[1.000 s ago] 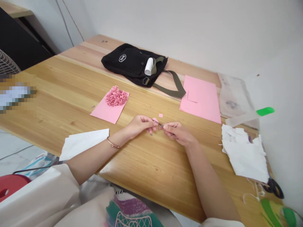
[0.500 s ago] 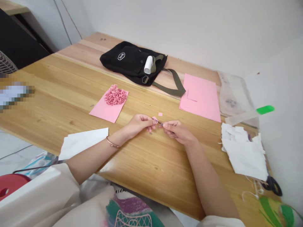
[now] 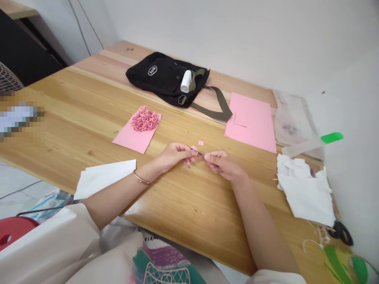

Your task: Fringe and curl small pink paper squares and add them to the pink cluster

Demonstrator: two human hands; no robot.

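My left hand point(image 3: 174, 154) pinches a small pink paper piece point(image 3: 194, 149) just above the wooden table point(image 3: 183, 197). My right hand point(image 3: 223, 165) is closed around a thin dark metal tool point(image 3: 199, 153) whose tip meets the pink piece. The two hands almost touch at the table's middle. A tiny pink square point(image 3: 200, 142) lies just beyond them. Farther left, a heap of small pink rolled pieces point(image 3: 145, 119) rests on a pink paper sheet point(image 3: 133, 136).
A black bag point(image 3: 166, 79) with a white roll point(image 3: 186, 81) lies at the back. A large pink sheet point(image 3: 251, 122) lies at the right, white paper scraps point(image 3: 306, 191) nearer, a white sheet point(image 3: 103, 177) at the front-left edge, black scissors point(image 3: 343, 232) far right.
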